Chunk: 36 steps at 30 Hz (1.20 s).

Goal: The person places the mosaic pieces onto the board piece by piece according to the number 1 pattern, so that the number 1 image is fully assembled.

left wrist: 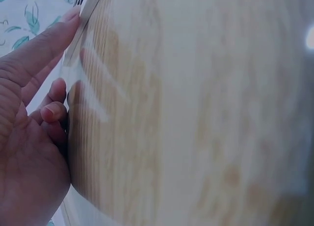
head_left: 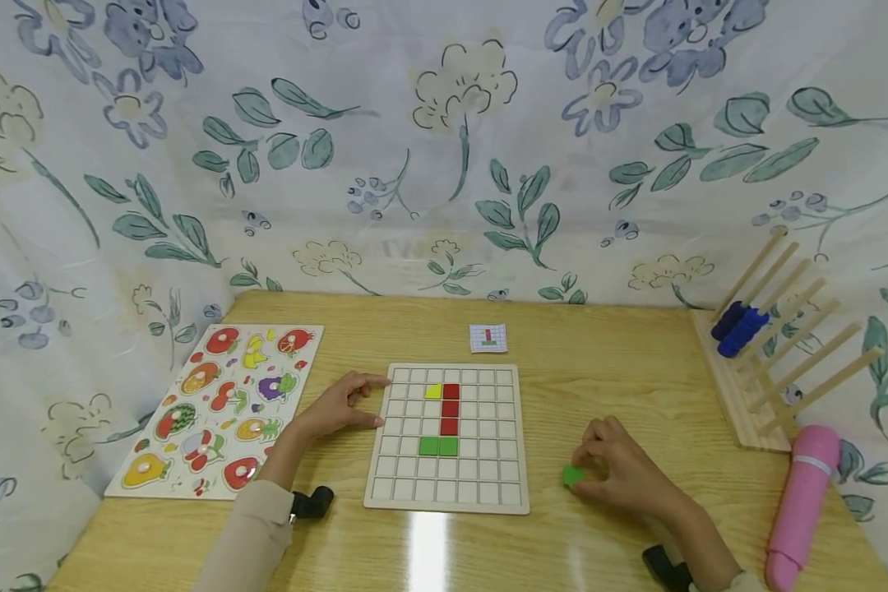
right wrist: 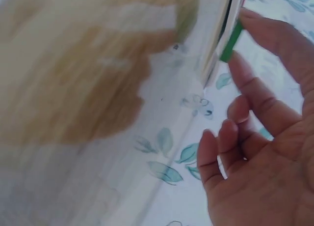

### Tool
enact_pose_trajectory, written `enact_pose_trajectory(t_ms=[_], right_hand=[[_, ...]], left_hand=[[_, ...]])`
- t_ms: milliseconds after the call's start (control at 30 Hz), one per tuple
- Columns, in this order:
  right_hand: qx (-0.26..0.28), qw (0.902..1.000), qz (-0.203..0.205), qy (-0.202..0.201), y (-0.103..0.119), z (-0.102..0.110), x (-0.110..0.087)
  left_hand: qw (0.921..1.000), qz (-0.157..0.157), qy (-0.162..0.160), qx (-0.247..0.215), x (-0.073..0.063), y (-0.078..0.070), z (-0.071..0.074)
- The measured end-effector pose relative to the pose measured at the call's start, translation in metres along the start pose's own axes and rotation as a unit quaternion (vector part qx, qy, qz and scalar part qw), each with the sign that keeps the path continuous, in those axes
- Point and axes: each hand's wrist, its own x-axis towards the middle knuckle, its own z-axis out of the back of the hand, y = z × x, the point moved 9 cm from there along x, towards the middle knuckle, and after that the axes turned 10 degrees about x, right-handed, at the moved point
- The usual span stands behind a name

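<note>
A pale wooden grid board (head_left: pixel 407 489) lies on the table in the head view. On it sit a yellow tile (head_left: pixel 433 392) with a slanted side, red square tiles (head_left: pixel 450 409) in a column, and two green tiles (head_left: pixel 429 446) below. My left hand (head_left: pixel 335 407) rests at the board's left edge, index finger and thumb touching it. To the right of the board, my right hand (head_left: pixel 622 469) pinches a green square tile (head_left: pixel 571 476) between thumb and fingertips. The right wrist view shows this green tile (right wrist: pixel 231 42) edge-on, its other fingers loosely bent.
A small card (head_left: pixel 487 338) printed with a grid pattern lies behind the board. At left is a fruit puzzle board (head_left: pixel 222 403). A wooden peg rack (head_left: pixel 740 395) with blue pieces stands at right, near a pink cylindrical object (head_left: pixel 802 510). Floral cloth (head_left: pixel 429 164) hangs behind the table.
</note>
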Motion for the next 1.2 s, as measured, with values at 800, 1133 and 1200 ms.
enact_pose_trajectory(t_ms=[800,1133,1200], right_hand=[[0.015,0.9991,0.040,-0.002,0.028,-0.016,0.033],[0.006,0.9995,0.024,0.020,0.035,-0.027,0.050],[0.007,0.9995,0.017,0.026,0.036,-0.029,0.054]], left_hand=[[0.9999,0.012,0.000,-0.006,-0.003,-0.003,0.000],[0.9999,0.007,0.003,-0.015,-0.002,-0.004,0.000],[0.9999,0.008,0.003,-0.014,-0.001,-0.003,0.000]])
